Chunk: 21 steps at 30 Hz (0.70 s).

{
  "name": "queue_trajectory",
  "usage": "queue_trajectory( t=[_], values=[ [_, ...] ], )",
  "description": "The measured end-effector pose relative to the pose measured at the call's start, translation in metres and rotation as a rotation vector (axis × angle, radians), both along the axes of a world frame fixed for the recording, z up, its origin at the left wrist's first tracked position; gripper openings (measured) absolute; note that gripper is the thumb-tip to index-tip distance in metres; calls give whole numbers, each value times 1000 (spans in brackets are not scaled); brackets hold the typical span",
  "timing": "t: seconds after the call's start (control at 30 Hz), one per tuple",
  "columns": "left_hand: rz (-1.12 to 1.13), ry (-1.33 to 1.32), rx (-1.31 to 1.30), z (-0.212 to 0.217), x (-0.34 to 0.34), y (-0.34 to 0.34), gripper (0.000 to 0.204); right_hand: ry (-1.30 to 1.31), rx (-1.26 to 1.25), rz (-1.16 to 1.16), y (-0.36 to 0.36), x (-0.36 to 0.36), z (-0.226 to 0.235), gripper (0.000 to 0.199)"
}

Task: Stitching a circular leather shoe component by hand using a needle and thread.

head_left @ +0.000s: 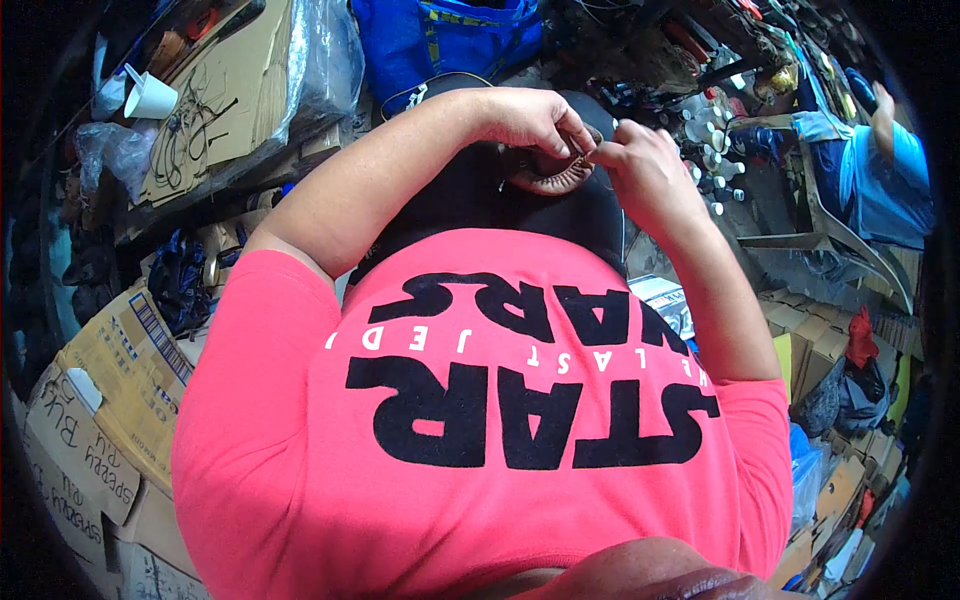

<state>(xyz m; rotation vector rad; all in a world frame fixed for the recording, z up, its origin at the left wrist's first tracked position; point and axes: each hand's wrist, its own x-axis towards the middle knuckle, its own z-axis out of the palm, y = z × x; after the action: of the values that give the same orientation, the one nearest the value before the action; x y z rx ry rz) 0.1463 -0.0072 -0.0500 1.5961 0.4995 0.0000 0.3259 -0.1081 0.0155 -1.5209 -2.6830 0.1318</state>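
My left hand (530, 118) and my right hand (640, 165) meet over a brown shoe piece (550, 178) that rests on my dark-clothed lap. The left hand's fingers curl over its top edge and hold it. My right hand pinches something thin at the same edge, too small to make out. My pink shirt with black print fills the lower half of the view and hides most of my lap.
Cardboard sheets (215, 100) and a white paper cup (152, 97) lie at the upper left. A blue bag (440, 35) stands ahead. Cardboard boxes (100, 410) sit at the left, small boxes (815, 340) at the right. Another person in blue (880, 170) sits at the far right near small white bottles (708, 140).
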Motion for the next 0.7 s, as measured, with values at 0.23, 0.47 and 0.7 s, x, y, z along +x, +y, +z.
queue_trajectory(
  t=[0.23, 0.47, 0.7],
  values=[
    [-11, -1, 175, -6, 12, 10, 29, 380, -278, -14, 28, 18, -31, 12],
    [30, -52, 578, -3, -2, 5, 20, 213, -154, 2, 27, 11, -1, 4],
    [23, -122, 574, -10, 2, 4, 19, 249, -147, 28, 25, 7, -9, 5]
  ],
)
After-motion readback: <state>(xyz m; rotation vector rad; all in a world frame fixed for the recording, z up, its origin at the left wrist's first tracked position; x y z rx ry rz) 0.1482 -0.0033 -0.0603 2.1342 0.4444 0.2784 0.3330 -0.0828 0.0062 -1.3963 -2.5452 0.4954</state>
